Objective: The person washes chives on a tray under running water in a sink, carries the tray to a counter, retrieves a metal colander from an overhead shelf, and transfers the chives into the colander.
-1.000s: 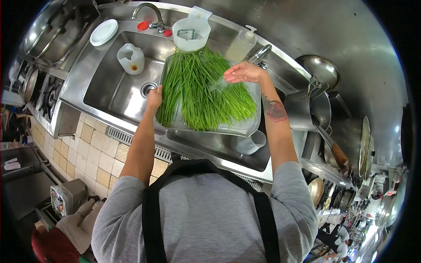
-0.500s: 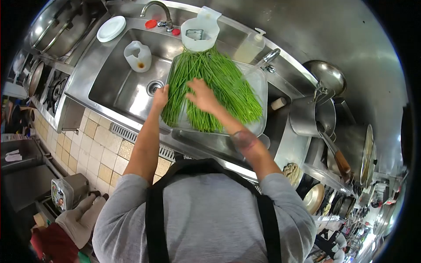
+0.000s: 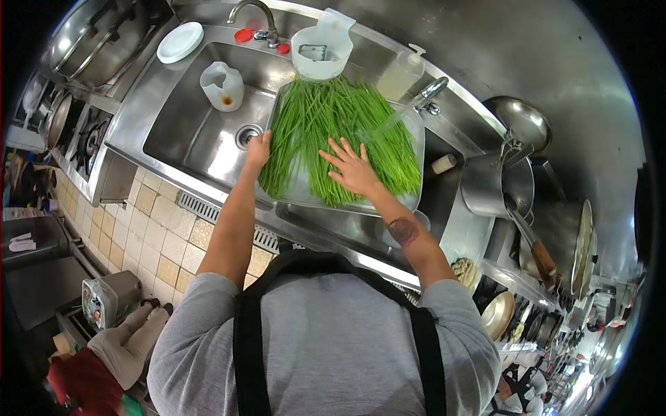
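Long green stalks (image 3: 333,132) lie spread over a shallow clear tray (image 3: 414,142) that rests across the sink. My left hand (image 3: 259,148) grips the tray's left edge, fingers partly hidden behind it. Palm down, with fingers spread, my right hand (image 3: 352,166) lies on the middle of the stalks. Water runs from the right faucet (image 3: 434,89) onto the stalks near the right hand. At the back end of the tray stands a cut white plastic jug (image 3: 322,52) with a small object inside.
The left basin (image 3: 194,132) holds another cut jug (image 3: 222,87). Around the sink are white lids (image 3: 180,42), a left faucet (image 3: 253,5), a soap bottle (image 3: 401,75), and pots (image 3: 482,184) at the right. A person in red (image 3: 83,381) is at the lower left.
My right hand has moved from under the running water down onto the stalks, first to the left, then back right. The left hand keeps its hold. The view has shifted slightly.
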Available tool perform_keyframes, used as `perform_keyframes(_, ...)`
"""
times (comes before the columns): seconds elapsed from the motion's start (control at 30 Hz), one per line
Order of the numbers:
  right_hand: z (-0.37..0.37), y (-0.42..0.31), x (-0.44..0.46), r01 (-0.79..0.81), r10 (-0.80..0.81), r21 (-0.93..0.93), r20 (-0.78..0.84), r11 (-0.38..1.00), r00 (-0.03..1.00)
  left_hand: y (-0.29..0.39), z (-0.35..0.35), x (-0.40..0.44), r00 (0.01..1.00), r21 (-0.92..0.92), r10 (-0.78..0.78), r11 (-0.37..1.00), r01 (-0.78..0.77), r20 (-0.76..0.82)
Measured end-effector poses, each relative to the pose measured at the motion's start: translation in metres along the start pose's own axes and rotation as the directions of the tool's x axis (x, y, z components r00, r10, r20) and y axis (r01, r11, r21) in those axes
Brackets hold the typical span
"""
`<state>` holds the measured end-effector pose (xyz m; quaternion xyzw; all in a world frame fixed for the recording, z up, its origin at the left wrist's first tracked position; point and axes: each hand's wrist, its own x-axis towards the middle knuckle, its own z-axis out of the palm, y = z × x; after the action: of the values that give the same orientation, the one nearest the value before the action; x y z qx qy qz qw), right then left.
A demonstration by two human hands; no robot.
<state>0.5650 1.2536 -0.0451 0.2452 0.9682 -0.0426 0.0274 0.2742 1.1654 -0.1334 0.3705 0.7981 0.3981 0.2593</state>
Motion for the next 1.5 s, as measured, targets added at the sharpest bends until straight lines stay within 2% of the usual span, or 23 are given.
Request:
perform_keyframes(0.03,-0.003,0.003,-0.006,0.045,-0.047,0.050,0.026,0.998,0.999,-0.001,0.001,0.000,1.000,-0.019,-0.008,1.000,0.009,0.010)
perform_keyframes(0.17,0.007,0.020,-0.004,-0.161,0.168,0.107,-0.059,0.981,0.984,-0.001,0.001,0.000,1.000,0.023,-0.012,1.000,0.012,-0.012)
perform_keyframes(0.2,0.011,0.010,-0.003,-0.192,0.196,0.072,-0.054,0.979,0.979,0.000,0.000,-0.002,1.000,0.002,0.012,1.000,-0.012,-0.024)
perform_keyframes(0.33,0.000,0.003,-0.010,-0.040,0.033,0.089,0.079,0.995,0.996,-0.005,0.003,0.002,1.000,-0.023,0.014,1.000,-0.015,-0.010)
perform_keyframes(0.43,-0.028,0.006,0.003,-0.201,0.186,0.003,0.366,0.980,0.912,-0.008,0.002,0.001,0.999,-0.022,-0.039,0.999,0.039,0.008)
perform_keyframes(0.5,-0.056,-0.014,0.023,-0.310,0.316,-0.078,0.369,0.948,0.874,-0.007,0.002,0.004,0.997,-0.008,-0.077,0.997,0.077,0.019)
perform_keyframes(0.57,-0.080,-0.045,0.056,-0.418,0.469,-0.214,0.389,0.883,0.793,0.005,-0.003,-0.001,0.999,0.020,-0.042,0.999,0.042,0.000)
perform_keyframes(0.63,-0.048,-0.052,0.092,-0.226,0.208,0.112,0.152,0.968,0.966,-0.003,0.000,0.002,1.000,0.043,0.004,0.999,-0.004,-0.018)
perform_keyframes(0.67,-0.030,-0.065,0.101,-0.008,0.022,0.264,-0.049,0.964,0.999,-0.007,0.002,0.002,0.999,-0.016,0.038,0.999,-0.038,0.005)
perform_keyframes(0.7,-0.019,-0.078,0.111,0.232,-0.135,0.363,-0.273,0.903,0.952,-0.012,0.003,0.002,0.997,-0.074,0.074,0.995,-0.072,0.025)
perform_keyframes(0.73,-0.019,-0.092,0.111,0.236,-0.173,0.298,-0.224,0.925,0.959,-0.017,0.004,0.004,0.993,-0.130,0.114,0.986,-0.107,0.041)
perform_keyframes(0.77,-0.017,-0.105,0.107,0.242,-0.205,0.231,-0.173,0.942,0.963,-0.021,0.006,0.006,0.995,-0.206,0.089,0.975,-0.078,0.046)
perform_keyframes(0.8,-0.012,-0.113,0.104,0.166,-0.141,0.336,-0.098,0.927,0.985,-0.028,0.010,0.008,0.996,-0.281,0.064,0.959,-0.046,0.054)
perform_keyframes(0.83,-0.009,-0.116,0.096,0.170,-0.129,0.348,-0.139,0.922,0.982,-0.027,0.010,0.007,0.997,-0.355,0.038,0.935,-0.012,0.065)
perform_keyframes(0.93,0.011,-0.105,0.077,0.190,-0.124,0.350,-0.204,0.917,0.971,-0.010,0.002,0.004,1.000,-0.072,-0.006,0.997,0.007,0.015)
perform_keyframes(1.03,0.012,-0.079,0.063,0.183,-0.166,0.190,-0.101,0.965,0.981,0.002,-0.003,-0.001,0.993,-0.063,-0.101,0.993,0.104,0.054)
perform_keyframes(1.07,0.009,-0.069,0.060,0.160,-0.149,0.169,-0.080,0.973,0.986,-0.002,0.000,0.000,0.995,-0.095,-0.086,0.991,0.089,0.041)
perform_keyframes(1.17,0.000,-0.040,0.047,-0.014,0.014,0.002,-0.076,1.000,0.997,-0.001,-0.001,0.000,0.995,-0.047,-0.088,0.995,0.090,0.044)
perform_keyframes(1.2,-0.006,-0.039,0.041,-0.052,0.057,0.068,-0.080,0.996,0.995,0.000,-0.001,0.000,0.996,-0.055,-0.084,0.995,0.086,0.044)
perform_keyframes(1.33,-0.011,-0.077,0.040,-0.207,0.207,-0.007,0.066,0.978,0.976,-0.002,-0.001,0.002,0.998,-0.040,-0.060,0.997,0.061,0.030)
perform_keyframes(1.43,-0.016,-0.101,0.070,-0.107,0.126,0.106,-0.192,0.989,0.973,-0.011,0.002,0.006,0.997,-0.052,-0.056,0.997,0.059,0.059)
perform_keyframes(1.5,0.002,-0.109,0.094,0.050,-0.011,0.183,-0.213,0.982,0.977,-0.019,0.004,0.008,0.996,-0.102,-0.043,0.994,0.050,0.072)
